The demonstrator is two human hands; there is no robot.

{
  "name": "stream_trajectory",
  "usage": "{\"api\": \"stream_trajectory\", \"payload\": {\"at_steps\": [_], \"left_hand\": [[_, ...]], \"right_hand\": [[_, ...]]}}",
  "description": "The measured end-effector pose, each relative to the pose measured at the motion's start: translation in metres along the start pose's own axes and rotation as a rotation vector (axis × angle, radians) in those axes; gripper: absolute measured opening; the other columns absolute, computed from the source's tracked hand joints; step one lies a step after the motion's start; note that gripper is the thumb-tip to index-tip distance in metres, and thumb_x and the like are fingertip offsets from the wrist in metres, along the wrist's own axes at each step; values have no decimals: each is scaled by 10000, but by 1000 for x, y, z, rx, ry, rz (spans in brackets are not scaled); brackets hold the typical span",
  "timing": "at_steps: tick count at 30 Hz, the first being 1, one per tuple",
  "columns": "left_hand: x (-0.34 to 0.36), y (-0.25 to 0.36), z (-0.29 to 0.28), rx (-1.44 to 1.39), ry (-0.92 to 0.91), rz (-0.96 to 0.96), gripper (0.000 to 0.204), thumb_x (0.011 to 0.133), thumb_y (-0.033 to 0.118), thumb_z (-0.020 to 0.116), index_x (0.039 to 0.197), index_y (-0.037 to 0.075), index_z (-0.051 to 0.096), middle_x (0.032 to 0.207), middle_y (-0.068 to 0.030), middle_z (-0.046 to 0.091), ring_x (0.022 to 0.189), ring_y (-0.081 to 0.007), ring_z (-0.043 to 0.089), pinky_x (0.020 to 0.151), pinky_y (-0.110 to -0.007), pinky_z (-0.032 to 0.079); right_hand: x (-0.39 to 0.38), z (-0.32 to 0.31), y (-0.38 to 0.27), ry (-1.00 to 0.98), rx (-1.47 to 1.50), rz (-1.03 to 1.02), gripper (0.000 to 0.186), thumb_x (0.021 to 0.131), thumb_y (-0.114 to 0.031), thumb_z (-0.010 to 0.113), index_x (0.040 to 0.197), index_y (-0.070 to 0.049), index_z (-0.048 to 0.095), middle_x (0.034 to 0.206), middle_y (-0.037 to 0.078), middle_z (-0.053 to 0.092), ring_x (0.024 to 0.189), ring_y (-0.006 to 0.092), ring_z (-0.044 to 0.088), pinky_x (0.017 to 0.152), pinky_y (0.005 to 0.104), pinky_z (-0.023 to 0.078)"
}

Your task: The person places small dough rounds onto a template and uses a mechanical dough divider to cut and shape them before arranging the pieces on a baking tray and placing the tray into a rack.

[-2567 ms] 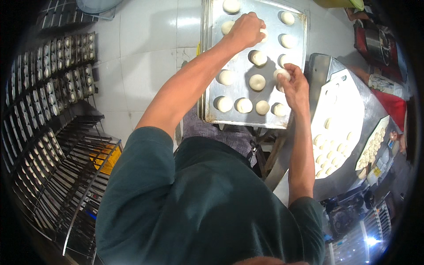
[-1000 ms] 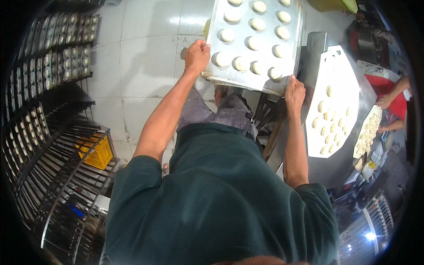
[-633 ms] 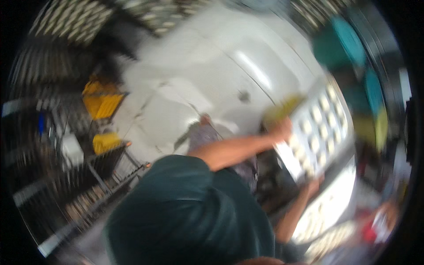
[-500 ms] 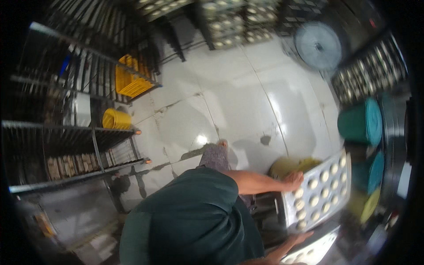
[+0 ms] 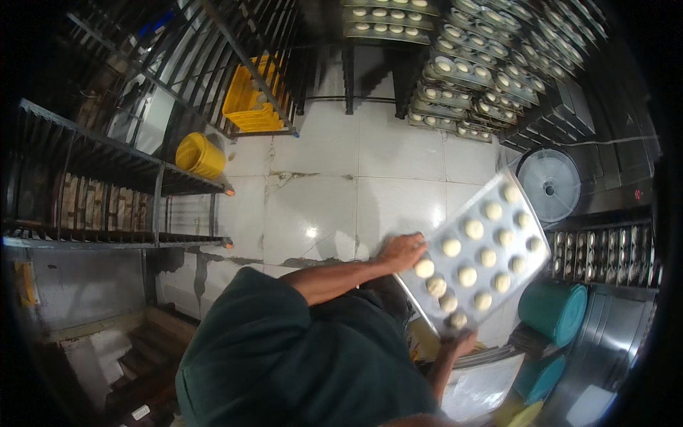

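Note:
My left hand [image 5: 402,253] grips the near left edge of a metal baking tray [image 5: 478,248], fingers closed over the rim. My right hand [image 5: 459,344] holds the tray's near right corner; its fingers are partly hidden under the edge. Rows of round pale dough balls [image 5: 467,275] lie on the tray, some close together near the near end. The tray is off the stack and slants away to the right. Just below my right hand lies a stack of flat trays with a bare light sheet [image 5: 478,388] on top.
Ahead stand racks with trays of dough pieces [image 5: 462,67]. A round fan [image 5: 548,186] is at the right, with another filled rack [image 5: 605,255] and green rolls or bins [image 5: 553,313] nearer. Dark metal racks [image 5: 107,174], a yellow bucket [image 5: 200,155] and a yellow crate [image 5: 250,96] line the left.
The dough tray has swung left and forward, off the tray stack, as my body turned right. My right hand, earlier below the tray, is now on its corner.

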State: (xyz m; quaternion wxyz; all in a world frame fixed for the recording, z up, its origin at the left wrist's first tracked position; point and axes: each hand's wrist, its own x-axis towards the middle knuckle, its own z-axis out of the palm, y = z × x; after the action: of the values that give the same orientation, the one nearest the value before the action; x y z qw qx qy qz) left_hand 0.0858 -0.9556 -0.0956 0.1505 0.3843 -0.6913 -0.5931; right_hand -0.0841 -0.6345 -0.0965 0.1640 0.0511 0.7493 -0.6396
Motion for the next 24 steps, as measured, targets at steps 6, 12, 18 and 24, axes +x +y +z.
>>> {"api": "stream_trajectory", "payload": {"at_steps": [6,12,18,24], "left_hand": [[46,-53,-115,-79,433,-171,353,985,320,519,1041,-13,624,901,-264,683,900,-459,662,831,-489,508],[105,-93,-211,53,781,-207,392,986,328,459,984,-31,615,873,-273,650,852,-443,639,806,-484,489],[196,-75,-289,122,890,-274,415,975,315,426,987,-53,616,912,-329,643,883,-513,612,823,-522,472],[267,-80,-346,92,931,-235,410,992,319,429,899,-41,603,844,-318,649,853,-511,627,783,-531,488]], "right_hand": [[77,213,-27,-286,-155,-84,327,1030,-259,484,951,22,632,914,86,608,867,209,571,800,371,485],[122,421,-48,-596,-269,-87,316,1029,-199,495,976,77,640,861,95,621,810,201,544,753,389,465],[181,583,-56,-650,-298,-156,278,1010,-208,545,902,28,644,848,64,610,798,175,515,745,348,445],[201,667,-76,-701,-369,-214,340,1021,-241,514,1011,59,674,964,180,682,849,283,615,793,402,495]]}}
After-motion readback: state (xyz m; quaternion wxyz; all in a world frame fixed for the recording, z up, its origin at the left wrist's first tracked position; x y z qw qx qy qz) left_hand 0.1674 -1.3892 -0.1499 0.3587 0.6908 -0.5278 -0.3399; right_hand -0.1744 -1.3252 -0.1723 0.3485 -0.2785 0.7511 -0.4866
